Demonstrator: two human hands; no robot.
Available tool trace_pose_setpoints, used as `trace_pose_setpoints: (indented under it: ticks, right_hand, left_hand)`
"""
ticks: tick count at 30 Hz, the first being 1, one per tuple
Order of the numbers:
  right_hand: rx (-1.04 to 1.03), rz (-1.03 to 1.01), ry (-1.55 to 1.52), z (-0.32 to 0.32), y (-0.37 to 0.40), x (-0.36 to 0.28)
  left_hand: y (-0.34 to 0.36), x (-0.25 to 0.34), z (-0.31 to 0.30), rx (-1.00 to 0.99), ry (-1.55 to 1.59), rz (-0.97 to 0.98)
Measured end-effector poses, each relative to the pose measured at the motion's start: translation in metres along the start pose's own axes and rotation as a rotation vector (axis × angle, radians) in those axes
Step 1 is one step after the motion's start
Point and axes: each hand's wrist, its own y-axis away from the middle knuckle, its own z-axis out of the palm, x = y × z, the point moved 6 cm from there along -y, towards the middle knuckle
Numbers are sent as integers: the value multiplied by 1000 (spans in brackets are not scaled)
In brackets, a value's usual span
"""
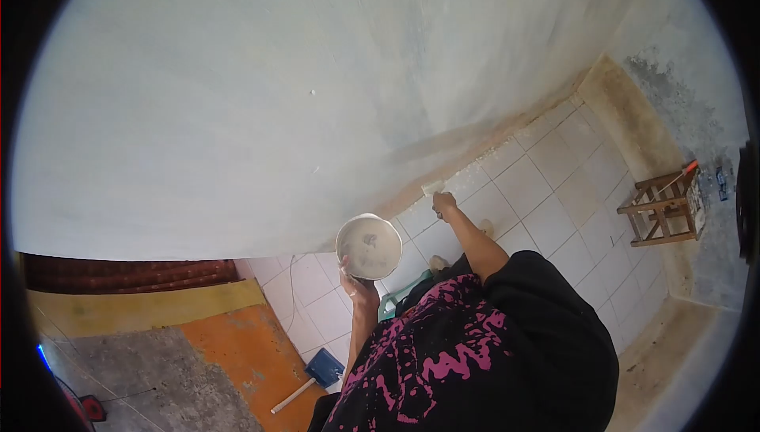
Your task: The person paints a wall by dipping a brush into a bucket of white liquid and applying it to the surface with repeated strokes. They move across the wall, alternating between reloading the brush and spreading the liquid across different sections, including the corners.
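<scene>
A round, pale bowl [369, 247] with greyish-white residue inside and a darker patch near its middle rests in my left hand [360, 293]. The fingers of that hand are closed around the bowl's near-left rim and underside. My right hand [445, 204] is stretched forward near the foot of the wall, closed on a small pale flat-headed tool [432, 188]; its exact kind is too small to make out. The broad whitish wall [261, 115] rises ahead of both hands, with a brownish strip along its base.
White floor tiles [526, 181] carry whitish crumbs along the wall. A wooden stool [661, 209] stands at right with tools on it. A blue dustpan [324, 368] lies at lower left by an orange-grey surface [229, 361]. Something green [404, 293] is below me.
</scene>
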Motion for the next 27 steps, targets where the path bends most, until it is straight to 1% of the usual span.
trace_pose_setpoints:
  ticks: [1, 3, 5, 7, 9, 10, 12, 14, 16, 17, 21, 23, 24, 26, 27]
  right_hand:
    - [-2, 3, -7, 3, -5, -4]
    - [-137, -53, -153, 20, -14, -31]
    - [-216, -172, -115, 29, 16, -83]
    - [-214, -217, -154, 42, 37, -126]
    - [-207, -248, -195, 41, 95, -151]
    - [-201, -292, -240, 39, 127, -175]
    - [-215, -351, -190, 40, 185, -209]
    - [-233, -398, -138, 39, 240, -237]
    - [-409, -528, -144, 44, 298, -274]
    - [-404, -538, -142, 44, 322, -286]
    - [-544, -874, -144, 46, 410, -340]
    - [-652, -1113, -175, 42, 452, -365]
    - [-663, -1111, -168, 37, 463, -372]
    - [-665, -1267, -74, 22, 485, -378]
    - [-677, -1253, -69, 12, 488, -372]
  left_hand:
    - [-1, -1, -4, 9, -10, 10]
    - [-1, -2, -8, 18, -20, 14]
    - [-2, -4, -6, 16, -16, 5]
    - [-5, -6, -2, -13, -11, 15]
    - [1, -8, -6, -33, -6, 21]
    - [0, -8, -2, -43, -8, 10]
    - [-4, -11, 4, -67, 6, -2]
    - [-4, -15, 4, -76, 54, -59]
    - [-7, -15, 5, -69, 43, -54]
    - [-10, -14, 5, -54, 23, -53]
    - [-15, -16, 3, -92, 41, -70]
    - [-14, -13, 11, -111, 38, -77]
    - [-14, -14, 13, -104, 46, -72]
    - [-14, -12, 18, -152, 70, -41]
    - [-13, -13, 17, -135, 75, -43]
